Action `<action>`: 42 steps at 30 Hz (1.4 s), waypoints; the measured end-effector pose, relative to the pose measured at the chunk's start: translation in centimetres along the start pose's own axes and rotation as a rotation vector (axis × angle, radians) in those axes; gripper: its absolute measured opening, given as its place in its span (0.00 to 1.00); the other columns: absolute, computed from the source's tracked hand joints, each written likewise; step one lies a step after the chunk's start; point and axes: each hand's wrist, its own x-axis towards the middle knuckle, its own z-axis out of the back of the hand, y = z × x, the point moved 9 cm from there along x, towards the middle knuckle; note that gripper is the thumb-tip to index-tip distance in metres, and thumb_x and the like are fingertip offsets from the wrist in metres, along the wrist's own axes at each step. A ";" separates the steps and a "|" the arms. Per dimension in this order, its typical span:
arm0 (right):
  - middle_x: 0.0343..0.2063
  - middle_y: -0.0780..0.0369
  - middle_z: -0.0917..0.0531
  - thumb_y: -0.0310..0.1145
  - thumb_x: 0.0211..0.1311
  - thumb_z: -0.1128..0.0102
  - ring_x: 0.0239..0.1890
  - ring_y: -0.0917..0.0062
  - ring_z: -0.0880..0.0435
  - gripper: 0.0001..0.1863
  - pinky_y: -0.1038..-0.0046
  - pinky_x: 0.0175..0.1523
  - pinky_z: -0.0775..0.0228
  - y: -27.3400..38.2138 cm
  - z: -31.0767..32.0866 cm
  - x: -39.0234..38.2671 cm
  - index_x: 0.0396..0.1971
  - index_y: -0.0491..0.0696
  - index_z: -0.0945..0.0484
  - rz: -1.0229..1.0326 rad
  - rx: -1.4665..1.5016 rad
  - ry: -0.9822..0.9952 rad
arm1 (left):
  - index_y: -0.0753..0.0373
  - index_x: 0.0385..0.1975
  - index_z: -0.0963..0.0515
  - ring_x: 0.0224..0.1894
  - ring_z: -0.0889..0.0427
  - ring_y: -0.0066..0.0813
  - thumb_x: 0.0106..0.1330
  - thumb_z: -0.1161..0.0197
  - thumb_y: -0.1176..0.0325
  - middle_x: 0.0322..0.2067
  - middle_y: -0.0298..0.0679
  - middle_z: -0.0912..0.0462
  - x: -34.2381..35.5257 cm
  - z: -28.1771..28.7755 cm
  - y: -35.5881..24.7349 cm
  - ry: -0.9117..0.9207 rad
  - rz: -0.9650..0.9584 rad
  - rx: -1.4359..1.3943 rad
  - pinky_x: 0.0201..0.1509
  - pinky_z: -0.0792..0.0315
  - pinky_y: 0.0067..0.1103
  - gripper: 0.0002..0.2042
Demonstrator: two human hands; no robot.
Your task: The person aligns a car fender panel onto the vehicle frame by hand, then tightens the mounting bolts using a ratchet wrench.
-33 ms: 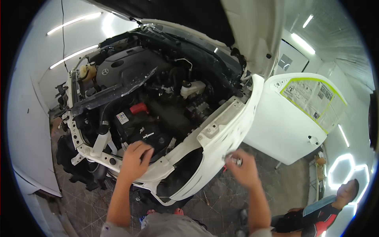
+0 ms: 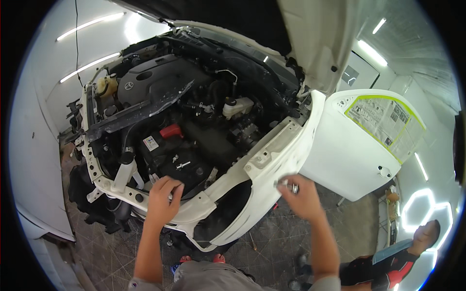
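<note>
My left hand point(image 2: 164, 200) is over the white front crossmember of a car, its fingers curled together. A small pale bit shows between thumb and fingers, too small to name. Over the white front fender point(image 2: 272, 194), my right hand point(image 2: 302, 198) is closed on a small shiny metal tool point(image 2: 293, 188); its shape looks like a ratchet head or socket, but the fingers hide most of it. Just beyond my left hand, a small silver metal fitting point(image 2: 183, 165) lies on the black battery point(image 2: 167, 157), which has a red terminal cover point(image 2: 171, 131).
The raised hood point(image 2: 315, 43) is above the engine with its dark cover point(image 2: 150, 80). A white door point(image 2: 349, 145) with a paper-masked window stands at the right. Another person point(image 2: 383, 266) is at the lower right. Black parts point(image 2: 94, 199) hang at the car's front left.
My right hand has moved slightly up and to the right, with the metal tool still in it. The left hand has shifted a little, and its fingers look more curled.
</note>
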 end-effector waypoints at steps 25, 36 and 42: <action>0.43 0.63 0.17 0.31 0.63 0.37 0.50 0.63 0.23 0.12 0.60 0.59 0.33 4.5 -8.8 12.7 0.46 0.53 0.22 0.427 -0.925 0.866 | 0.59 0.33 0.21 0.23 0.24 0.34 0.58 0.32 0.70 0.21 0.34 0.27 -3.1 1.5 3.7 -0.149 0.055 0.153 0.24 0.31 0.29 0.07; 0.30 0.53 0.15 0.44 0.62 0.35 0.39 0.55 0.16 0.16 0.55 0.45 0.26 4.1 -9.4 13.7 0.43 0.50 0.21 0.204 -1.147 0.826 | 0.60 0.38 0.21 0.27 0.23 0.27 0.48 0.32 0.68 0.25 0.31 0.26 -3.3 0.8 3.3 -0.065 0.000 0.182 0.29 0.28 0.23 0.15; 0.33 0.58 0.16 0.45 0.65 0.39 0.41 0.60 0.16 0.14 0.60 0.45 0.24 2.8 -8.8 12.9 0.42 0.50 0.20 0.396 -1.233 0.782 | 0.60 0.36 0.22 0.28 0.24 0.26 0.49 0.34 0.68 0.24 0.31 0.28 -3.5 0.8 3.2 -0.080 -0.019 0.158 0.28 0.28 0.23 0.13</action>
